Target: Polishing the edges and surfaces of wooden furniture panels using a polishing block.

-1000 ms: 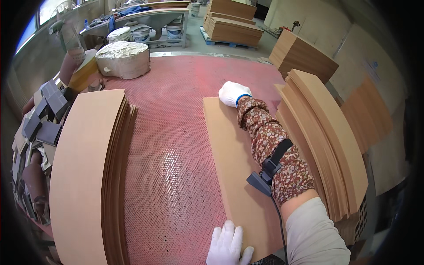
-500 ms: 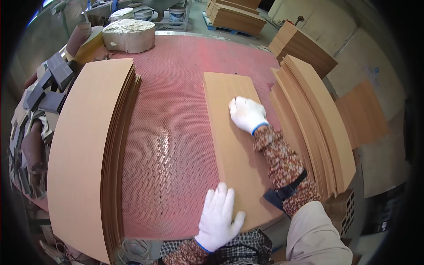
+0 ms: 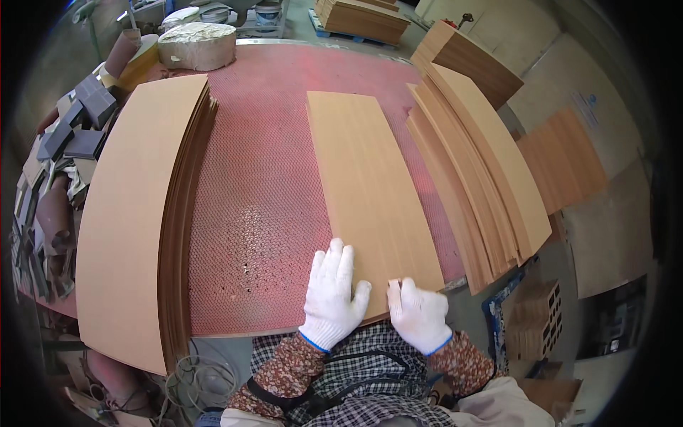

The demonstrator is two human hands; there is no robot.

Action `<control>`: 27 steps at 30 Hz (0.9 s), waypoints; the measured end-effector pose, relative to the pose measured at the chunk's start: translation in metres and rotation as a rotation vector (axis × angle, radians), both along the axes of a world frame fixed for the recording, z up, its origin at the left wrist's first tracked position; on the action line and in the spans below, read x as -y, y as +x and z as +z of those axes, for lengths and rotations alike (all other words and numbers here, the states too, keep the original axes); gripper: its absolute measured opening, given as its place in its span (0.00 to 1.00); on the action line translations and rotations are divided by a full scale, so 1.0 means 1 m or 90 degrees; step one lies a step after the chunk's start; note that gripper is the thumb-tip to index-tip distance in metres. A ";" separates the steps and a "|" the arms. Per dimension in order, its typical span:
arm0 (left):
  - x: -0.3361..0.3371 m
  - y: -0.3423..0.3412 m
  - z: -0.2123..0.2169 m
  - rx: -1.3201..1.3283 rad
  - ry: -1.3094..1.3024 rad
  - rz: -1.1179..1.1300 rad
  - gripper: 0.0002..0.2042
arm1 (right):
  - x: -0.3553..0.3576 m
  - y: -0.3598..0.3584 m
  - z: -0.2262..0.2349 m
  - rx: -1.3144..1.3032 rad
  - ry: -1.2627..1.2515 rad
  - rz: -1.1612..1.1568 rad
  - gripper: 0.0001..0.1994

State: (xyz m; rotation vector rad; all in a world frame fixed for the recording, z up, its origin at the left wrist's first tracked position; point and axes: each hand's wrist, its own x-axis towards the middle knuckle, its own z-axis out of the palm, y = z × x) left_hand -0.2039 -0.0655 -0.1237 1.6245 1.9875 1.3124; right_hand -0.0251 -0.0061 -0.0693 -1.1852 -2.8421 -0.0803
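Note:
A long, light-brown wooden board (image 3: 373,171) lies lengthwise in front of me on a red mesh-textured tabletop. My left hand (image 3: 332,295), in a white knitted glove, rests at the board's near left edge with fingers stretched out and thumb spread. Close to the board's near end, my gloved right hand (image 3: 420,313) is closed, its fingers curled. A small flat tan piece (image 3: 394,295) pokes out at its finger side, against the board; its kind cannot be made out.
A stack of similar boards (image 3: 135,206) stands on the left and another stack (image 3: 491,164) on the right. Grey abrasive-looking blocks (image 3: 89,107) pile up beyond the left stack. A wrapped pale bundle (image 3: 199,46) sits at the far left corner. A coiled cable (image 3: 203,381) hangs below the near edge.
My right hand has come back from the far half of the board to its near end. The left hand stays spread at the board's left edge. The whole view has shifted slightly.

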 end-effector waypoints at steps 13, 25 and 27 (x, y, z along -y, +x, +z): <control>0.035 0.006 -0.004 -0.014 0.084 -0.049 0.28 | 0.099 0.017 0.014 -0.125 -0.087 -0.117 0.14; 0.033 0.001 0.000 0.008 0.037 -0.056 0.28 | 0.035 -0.024 -0.001 -0.061 -0.079 -0.064 0.13; 0.033 0.001 -0.004 0.007 0.020 -0.057 0.28 | -0.005 -0.053 0.002 -0.048 -0.068 -0.043 0.13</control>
